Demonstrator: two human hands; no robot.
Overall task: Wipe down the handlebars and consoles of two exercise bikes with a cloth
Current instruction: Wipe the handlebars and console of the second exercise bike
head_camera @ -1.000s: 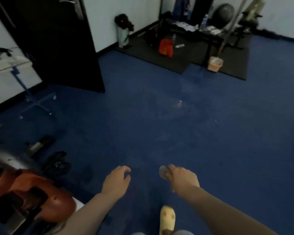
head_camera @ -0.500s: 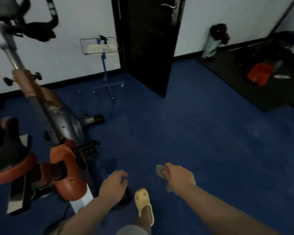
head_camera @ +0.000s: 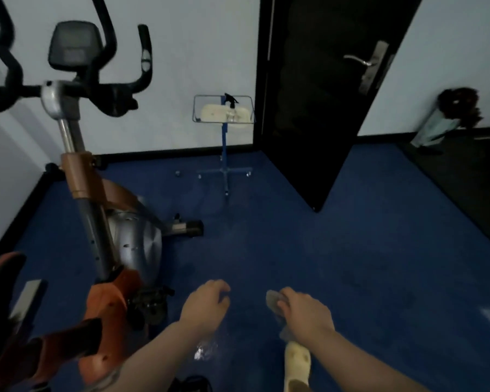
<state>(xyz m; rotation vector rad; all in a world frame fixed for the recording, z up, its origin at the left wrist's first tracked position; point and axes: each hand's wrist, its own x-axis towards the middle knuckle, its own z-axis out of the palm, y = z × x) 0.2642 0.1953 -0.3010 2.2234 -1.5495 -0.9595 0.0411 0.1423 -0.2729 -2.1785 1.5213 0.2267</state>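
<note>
The right hand [head_camera: 306,314] grips a grey cloth [head_camera: 275,302]. The left hand [head_camera: 207,305], just beside it, hangs loosely curled, holding nothing. The exercise bike [head_camera: 108,222] stands up-left of the left hand.

A dim, bluish room, softly blurred throughout. Motion smear is strongest on the exercise bike handlebars [head_camera: 9,89] at left, while wide-angle bending tilts the dark door [head_camera: 331,89]; small glints mark the blue floor [head_camera: 351,250].
</note>
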